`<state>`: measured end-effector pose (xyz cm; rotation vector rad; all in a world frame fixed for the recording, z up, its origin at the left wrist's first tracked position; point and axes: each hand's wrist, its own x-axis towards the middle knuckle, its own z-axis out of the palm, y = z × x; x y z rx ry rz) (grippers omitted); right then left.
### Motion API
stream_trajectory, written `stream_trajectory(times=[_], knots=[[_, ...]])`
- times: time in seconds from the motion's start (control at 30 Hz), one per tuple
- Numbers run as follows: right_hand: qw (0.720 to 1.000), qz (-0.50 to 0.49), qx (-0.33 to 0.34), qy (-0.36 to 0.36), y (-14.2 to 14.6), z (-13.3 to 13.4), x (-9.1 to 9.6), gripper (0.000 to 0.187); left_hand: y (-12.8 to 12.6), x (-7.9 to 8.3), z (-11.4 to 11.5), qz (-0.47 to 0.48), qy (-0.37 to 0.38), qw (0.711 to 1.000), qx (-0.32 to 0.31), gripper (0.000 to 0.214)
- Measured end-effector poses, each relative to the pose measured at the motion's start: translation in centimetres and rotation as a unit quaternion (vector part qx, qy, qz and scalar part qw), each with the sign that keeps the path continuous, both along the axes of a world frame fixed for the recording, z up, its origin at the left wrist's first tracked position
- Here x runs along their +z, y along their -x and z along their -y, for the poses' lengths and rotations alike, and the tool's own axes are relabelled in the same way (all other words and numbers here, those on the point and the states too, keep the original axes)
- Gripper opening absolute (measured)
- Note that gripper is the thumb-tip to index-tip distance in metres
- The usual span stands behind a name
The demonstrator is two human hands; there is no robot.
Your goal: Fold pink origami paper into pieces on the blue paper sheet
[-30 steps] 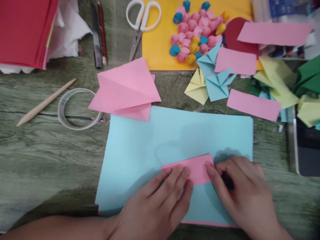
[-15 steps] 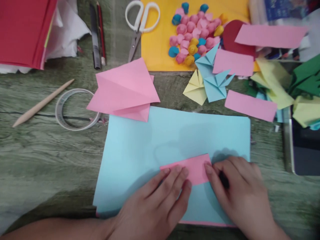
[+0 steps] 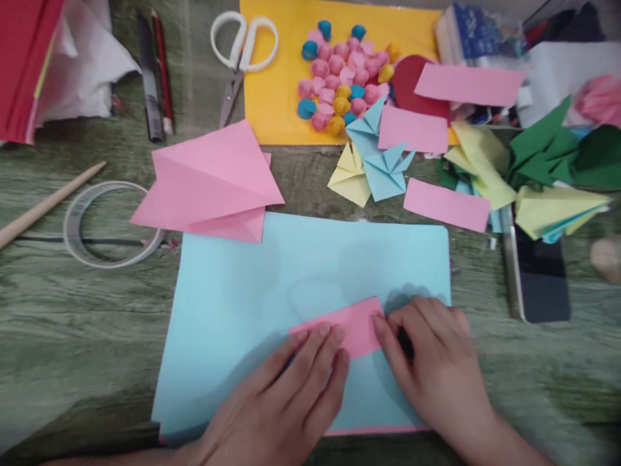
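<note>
A pink paper strip (image 3: 361, 327), looking folded, lies at a slant on a light blue sheet (image 3: 233, 291). My left hand (image 3: 286, 388) rests over its left part, fingers stretched out and pressing it down. At the right end, my right hand (image 3: 431, 362) has its thumb and curled fingers closed on the paper's edge. The left fingers hide the strip's lower left side. Beneath the blue sheet, a pink edge shows along the bottom.
Larger pink sheets (image 3: 208, 181) overlap the blue sheet's top left corner. Behind are white-handled scissors (image 3: 237, 58), a tape roll (image 3: 72, 226), a wooden stick (image 3: 48, 204), small paper rolls (image 3: 334, 65) on a yellow sheet, folded blue paper (image 3: 388, 171) and a phone (image 3: 541, 278).
The view has swung to the right, so everything appears farther left. Both hands keep their places on the pink strip, with hardly any movement against the blue sheet.
</note>
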<state>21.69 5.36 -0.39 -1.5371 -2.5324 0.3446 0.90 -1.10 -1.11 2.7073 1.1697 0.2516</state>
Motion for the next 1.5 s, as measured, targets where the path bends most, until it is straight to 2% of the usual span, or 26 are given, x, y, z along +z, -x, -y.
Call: stream_trajectory(times=[0.97, 1.23, 1.5], knots=[[1.000, -0.005, -0.002, 0.003, -0.1, -0.2, 0.0, 0.030, 0.0, -0.1, 0.0, 0.005, 0.011, 1.000, -0.002, 0.044], [0.995, -0.064, 0.004, 0.074, -0.8, 0.0, 0.7, 0.018, 0.0, -0.1, 0.1, -0.007, 0.015, 1.000, -0.006, 0.047], [0.996, -0.047, 0.007, 0.079, -1.3, 0.0, 0.8, 0.019, 0.1, 0.0, 0.1, -0.023, 0.013, 1.000, -0.011, 0.044]])
